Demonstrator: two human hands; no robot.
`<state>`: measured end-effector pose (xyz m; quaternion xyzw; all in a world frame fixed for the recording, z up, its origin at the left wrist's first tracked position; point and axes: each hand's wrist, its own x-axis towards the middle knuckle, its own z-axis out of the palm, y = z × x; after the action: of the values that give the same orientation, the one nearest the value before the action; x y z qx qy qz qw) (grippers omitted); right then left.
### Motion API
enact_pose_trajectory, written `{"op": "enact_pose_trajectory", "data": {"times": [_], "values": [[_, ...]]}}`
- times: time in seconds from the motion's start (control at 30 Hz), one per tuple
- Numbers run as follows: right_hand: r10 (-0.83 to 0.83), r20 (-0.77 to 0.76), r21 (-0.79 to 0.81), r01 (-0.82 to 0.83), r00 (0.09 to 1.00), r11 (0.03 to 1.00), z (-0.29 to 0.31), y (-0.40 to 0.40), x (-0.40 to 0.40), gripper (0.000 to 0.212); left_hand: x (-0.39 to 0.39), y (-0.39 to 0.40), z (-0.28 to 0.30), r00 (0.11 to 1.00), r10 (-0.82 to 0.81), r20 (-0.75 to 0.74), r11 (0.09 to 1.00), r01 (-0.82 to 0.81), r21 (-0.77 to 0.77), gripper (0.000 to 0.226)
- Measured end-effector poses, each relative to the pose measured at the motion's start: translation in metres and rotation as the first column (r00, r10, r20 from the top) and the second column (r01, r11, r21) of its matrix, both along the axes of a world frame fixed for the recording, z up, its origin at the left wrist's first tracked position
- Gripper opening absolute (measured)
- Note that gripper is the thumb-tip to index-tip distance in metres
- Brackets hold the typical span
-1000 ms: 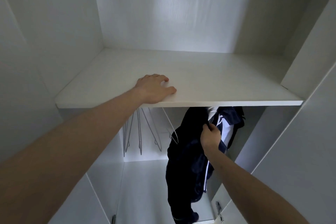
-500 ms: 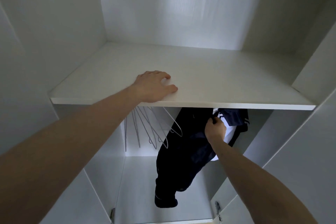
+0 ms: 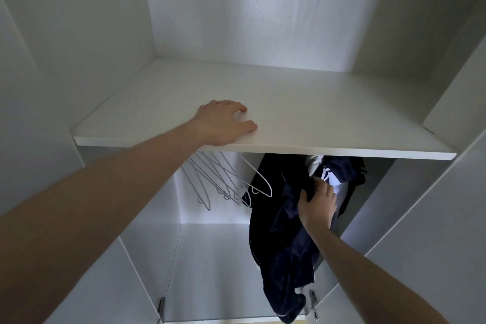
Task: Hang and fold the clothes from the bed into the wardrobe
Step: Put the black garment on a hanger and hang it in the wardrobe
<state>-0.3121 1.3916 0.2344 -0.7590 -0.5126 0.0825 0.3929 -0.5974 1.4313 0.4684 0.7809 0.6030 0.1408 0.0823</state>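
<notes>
Both forearms are bare to the frame edge, with no sleeves, and each hand [image 3: 223, 121] ringless.

No text, label, brand or number can be read anywhere in the frame. The dark garment [image 3: 284, 231] at lower centre right carries only plain white stripes near its collar, not letters. The white wardrobe shelf [image 3: 315, 118] across the middle and the wire hangers [image 3: 223, 181] beneath it bear no markings or signs.

right hand [image 3: 317, 204] lowered down dark garment [image 3: 281, 239], empty hangers [image 3: 226, 181] swung right
</notes>
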Motion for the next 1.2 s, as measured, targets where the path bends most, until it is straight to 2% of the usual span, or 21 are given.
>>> {"op": "enact_pose_trajectory", "data": {"times": [0.07,0.13,0.2,0.33,0.4,0.53,0.67,0.8,0.87,0.93,1.07,1.2], "values": [[0.091,0.096,0.170,-0.106,0.991,0.980,0.005,0.000,-0.010,0.042,0.000,-0.001,0.001,1.000,0.001,0.001,1.000,-0.001,-0.002,0.069],[0.245,0.086,0.226,-0.258,0.966,0.939,0.008,0.005,-0.023,0.039,0.000,-0.001,0.001,1.000,0.005,-0.001,1.000,-0.005,-0.005,0.069],[0.350,0.005,0.122,-0.348,0.937,0.930,0.013,0.015,-0.036,0.042,0.000,-0.002,0.002,1.000,0.006,0.000,1.000,-0.006,-0.010,0.069],[0.386,-0.108,-0.236,-0.401,0.916,0.885,0.008,0.044,-0.055,0.054,-0.001,-0.001,0.001,1.000,0.005,0.008,1.000,-0.005,-0.019,0.068],[0.412,-0.095,-0.309,-0.420,0.906,0.853,0.004,0.055,-0.060,0.051,-0.001,-0.001,0.001,1.000,0.004,0.011,1.000,-0.004,-0.018,0.068],[0.473,-0.085,-0.356,-0.471,0.877,0.808,-0.005,0.070,-0.074,0.027,0.000,0.000,0.001,1.000,0.002,0.009,1.000,-0.002,-0.016,0.068],[0.474,-0.148,-0.337,-0.495,0.868,0.801,-0.013,0.075,-0.086,0.020,0.000,-0.001,0.001,1.000,0.003,0.016,1.000,-0.002,-0.015,0.068],[0.516,-0.168,-0.286,-0.542,0.840,0.790,-0.014,0.066,-0.097,0.031,0.001,-0.002,0.001,1.000,0.014,0.021,1.000,-0.014,-0.005,0.066],[0.527,-0.184,-0.260,-0.558,0.830,0.788,-0.015,0.061,-0.100,0.025,0.001,-0.002,0.002,0.999,0.019,0.026,1.000,-0.019,-0.002,0.065],[0.530,-0.202,-0.206,-0.565,0.823,0.799,-0.013,0.056,-0.101,0.019,0.001,-0.003,0.002,0.999,0.021,0.038,1.000,-0.021,-0.005,0.064],[0.525,-0.250,-0.101,-0.561,0.814,0.821,-0.001,0.042,-0.102,0.024,0.001,-0.005,0.003,0.998,0.029,0.057,0.999,-0.028,-0.016,0.064],[0.484,-0.346,-0.069,-0.536,0.804,0.841,0.006,0.034,-0.100,0.021,0.002,-0.006,0.003,0.998,0.043,0.051,0.999,-0.043,-0.013,0.064]]}}
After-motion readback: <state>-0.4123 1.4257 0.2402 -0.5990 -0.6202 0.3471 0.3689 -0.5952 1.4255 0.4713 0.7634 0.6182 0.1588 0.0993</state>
